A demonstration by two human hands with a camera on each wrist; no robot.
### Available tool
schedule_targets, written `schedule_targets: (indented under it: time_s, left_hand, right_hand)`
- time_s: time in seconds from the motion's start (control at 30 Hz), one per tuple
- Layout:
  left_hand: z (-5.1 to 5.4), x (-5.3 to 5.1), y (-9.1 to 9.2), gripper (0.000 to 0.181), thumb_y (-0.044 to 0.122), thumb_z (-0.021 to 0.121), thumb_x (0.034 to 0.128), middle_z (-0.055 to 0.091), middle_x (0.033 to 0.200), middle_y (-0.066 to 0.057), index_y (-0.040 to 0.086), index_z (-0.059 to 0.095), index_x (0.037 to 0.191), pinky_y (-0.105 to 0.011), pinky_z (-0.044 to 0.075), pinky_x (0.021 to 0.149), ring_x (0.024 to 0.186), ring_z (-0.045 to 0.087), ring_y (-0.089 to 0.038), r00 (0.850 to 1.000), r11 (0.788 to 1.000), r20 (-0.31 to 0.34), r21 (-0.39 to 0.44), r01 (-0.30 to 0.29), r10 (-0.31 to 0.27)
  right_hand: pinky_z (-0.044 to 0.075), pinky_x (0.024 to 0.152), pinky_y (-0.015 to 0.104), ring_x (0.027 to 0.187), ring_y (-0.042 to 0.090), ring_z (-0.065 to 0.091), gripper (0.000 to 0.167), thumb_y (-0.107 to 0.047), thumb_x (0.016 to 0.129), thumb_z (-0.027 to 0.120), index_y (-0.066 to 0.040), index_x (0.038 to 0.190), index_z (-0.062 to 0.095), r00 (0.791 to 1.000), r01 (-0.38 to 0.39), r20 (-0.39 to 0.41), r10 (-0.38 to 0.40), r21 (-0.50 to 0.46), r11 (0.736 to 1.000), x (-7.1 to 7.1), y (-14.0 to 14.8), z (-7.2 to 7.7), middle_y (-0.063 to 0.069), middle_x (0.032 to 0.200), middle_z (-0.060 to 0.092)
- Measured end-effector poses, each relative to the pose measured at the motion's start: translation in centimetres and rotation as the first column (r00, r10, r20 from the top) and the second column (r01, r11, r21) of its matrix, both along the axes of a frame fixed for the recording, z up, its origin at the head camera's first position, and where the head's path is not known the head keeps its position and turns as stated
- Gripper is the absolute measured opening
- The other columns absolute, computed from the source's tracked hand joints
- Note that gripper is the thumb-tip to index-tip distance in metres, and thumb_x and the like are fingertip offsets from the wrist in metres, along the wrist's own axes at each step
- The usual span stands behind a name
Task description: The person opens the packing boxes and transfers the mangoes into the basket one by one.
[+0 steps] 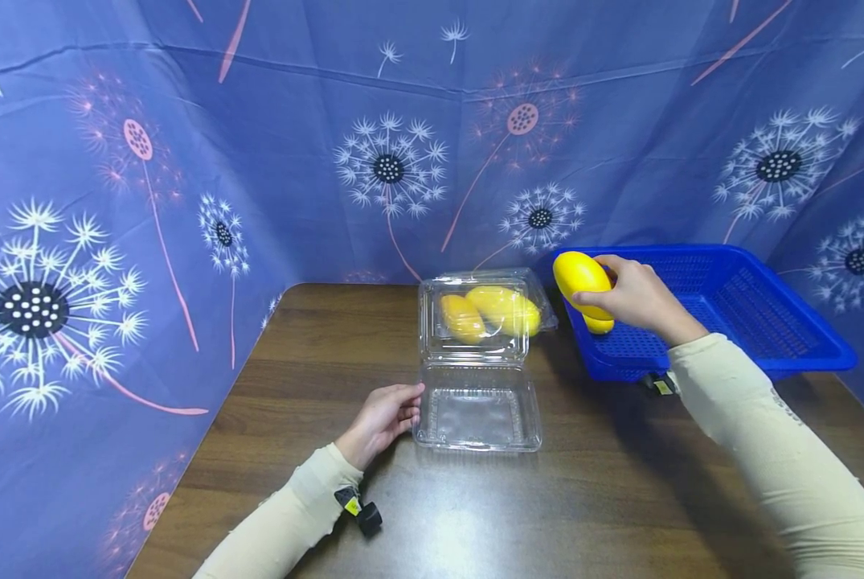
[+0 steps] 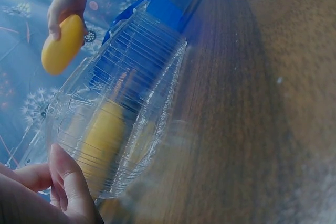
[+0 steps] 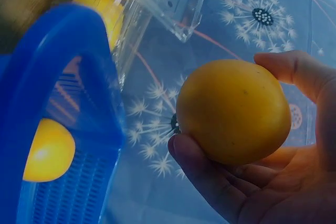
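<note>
My right hand (image 1: pixel 637 293) grips a yellow mango (image 1: pixel 580 277) above the left end of a blue plastic basket (image 1: pixel 771 338). In the right wrist view the thumb and fingers lie around the held mango (image 3: pixel 233 111). Another mango (image 1: pixel 599 325) lies inside the basket. My left hand (image 1: pixel 384 418) pinches the left edge of a clear plastic clamshell box (image 1: pixel 475 410), which stands with its lid raised and its tray bare. Through that lid show yellow mangoes (image 1: pixel 504 310) in a second clear box (image 1: pixel 543 301) behind it.
All of it stands on a brown wooden table (image 1: pixel 316 338). A blue cloth with a dandelion print (image 1: pixel 294 161) hangs behind and at the sides. The basket's raised rim (image 1: pixel 815 318) is close to the back right of the table.
</note>
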State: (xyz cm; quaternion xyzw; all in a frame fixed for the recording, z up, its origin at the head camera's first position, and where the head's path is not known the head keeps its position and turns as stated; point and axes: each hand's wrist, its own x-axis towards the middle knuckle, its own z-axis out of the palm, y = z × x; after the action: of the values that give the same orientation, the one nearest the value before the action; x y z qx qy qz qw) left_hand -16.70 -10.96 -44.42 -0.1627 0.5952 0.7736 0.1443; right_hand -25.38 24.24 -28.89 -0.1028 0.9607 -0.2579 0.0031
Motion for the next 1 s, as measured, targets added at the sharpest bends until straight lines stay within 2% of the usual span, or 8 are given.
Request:
schedule_targets:
  time_s: [0.2,0.67,1.0]
  left_hand:
    - [-0.2,0.1,-0.1,0.013,0.01,0.064,0.0916,0.057,0.067,0.005,0.011,0.057,0.08,-0.015,0.048,0.054,0.057,0.052,-0.003,1.0,1.0,-0.004,0.002,0.006,-0.006]
    - [-0.1,0.0,-0.1,0.012,0.011,0.065,0.0912,0.057,0.068,0.005,0.01,0.057,0.082,-0.015,0.048,0.055,0.058,0.051,-0.004,1.0,1.0,-0.005,-0.002,0.006,-0.006]
    - [-0.2,-0.1,-0.1,0.011,0.008,0.063,0.0919,0.057,0.067,0.004,0.008,0.057,0.082,-0.017,0.05,0.055,0.057,0.052,-0.005,1.0,1.0,0.005,0.025,0.002,-0.002]
  right_hand:
    - [0.051,0.067,0.033,0.09,0.034,0.063,0.081,-0.044,0.085,0.07,0.007,0.141,0.039,1.0,0.014,-0.004,-0.014,0.015,1.0,-0.4,0.6,-0.2,0.031,0.117,0.061]
    - [0.052,0.065,0.035,0.089,0.036,0.061,0.087,-0.048,0.086,0.067,0.011,0.142,0.035,0.999,0.03,0.043,-0.032,0.049,0.998,-1.9,2.3,-0.3,0.035,0.12,0.056]
    - [0.052,0.063,0.034,0.087,0.035,0.061,0.091,-0.051,0.086,0.066,0.013,0.141,0.033,0.995,0.056,0.072,-0.061,0.07,0.996,-3.0,3.3,-0.6,0.035,0.12,0.055]
